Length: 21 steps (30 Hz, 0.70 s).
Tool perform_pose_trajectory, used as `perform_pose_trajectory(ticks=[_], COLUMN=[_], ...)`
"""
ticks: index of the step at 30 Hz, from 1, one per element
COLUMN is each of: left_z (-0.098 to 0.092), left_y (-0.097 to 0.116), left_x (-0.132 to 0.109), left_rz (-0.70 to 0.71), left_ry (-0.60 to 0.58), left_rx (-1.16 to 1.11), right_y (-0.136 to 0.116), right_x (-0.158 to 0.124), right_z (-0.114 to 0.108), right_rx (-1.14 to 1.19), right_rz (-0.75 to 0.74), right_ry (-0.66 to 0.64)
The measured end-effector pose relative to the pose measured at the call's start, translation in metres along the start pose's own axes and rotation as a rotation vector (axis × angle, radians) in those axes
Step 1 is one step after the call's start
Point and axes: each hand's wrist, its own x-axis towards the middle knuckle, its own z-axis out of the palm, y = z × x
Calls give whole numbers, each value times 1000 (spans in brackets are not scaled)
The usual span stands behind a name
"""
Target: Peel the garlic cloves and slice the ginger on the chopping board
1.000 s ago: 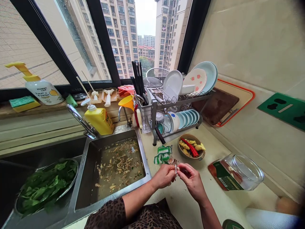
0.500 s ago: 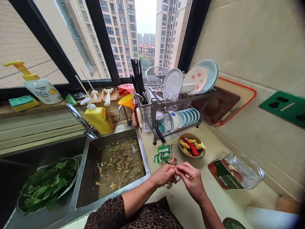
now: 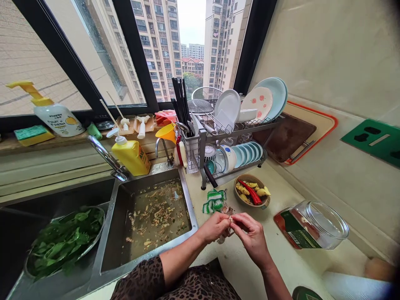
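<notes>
Over the counter, my left hand (image 3: 215,228) and my right hand (image 3: 251,236) meet fingertip to fingertip. Both pinch a small pale garlic clove (image 3: 231,218), mostly covered by the fingers. Just beyond them lies more garlic with reddish papery skin (image 3: 228,210), partly hidden by my hands. A crumpled green-and-white cloth (image 3: 214,201) sits behind the left hand. Farther back to the right, a small brown basket (image 3: 237,197) holds ginger (image 3: 244,189) and a red chili (image 3: 253,194).
To the left, a sink basin (image 3: 108,246) holds murky water with floating scraps. Leafy greens (image 3: 62,246) fill a bowl in the other basin. A dish rack (image 3: 202,156) stands at the back. A clear plastic jar (image 3: 312,225) lies on its side at the right.
My hands stay together around the clove, with only slight finger movement. The view has shifted a little; everything else stays in place.
</notes>
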Motion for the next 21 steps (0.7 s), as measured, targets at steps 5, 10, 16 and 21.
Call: perform_pose_trajectory(ticks=[5,10,16,21], left_z=[8,11,11,9], left_y=[3,-7,-6,-1], left_x=[2,6,11,8], left_rz=[-8,-21,63,50], left_ry=[106,126,98,6], left_rx=[-56,-86,5,17], right_y=[20,32,31,34], right_x=[0,2,0,-1], right_z=[11,5,0,7], right_rx=[441,888,929,724], right_rz=[250,451,455,342], right_ry=[199,361,255,271])
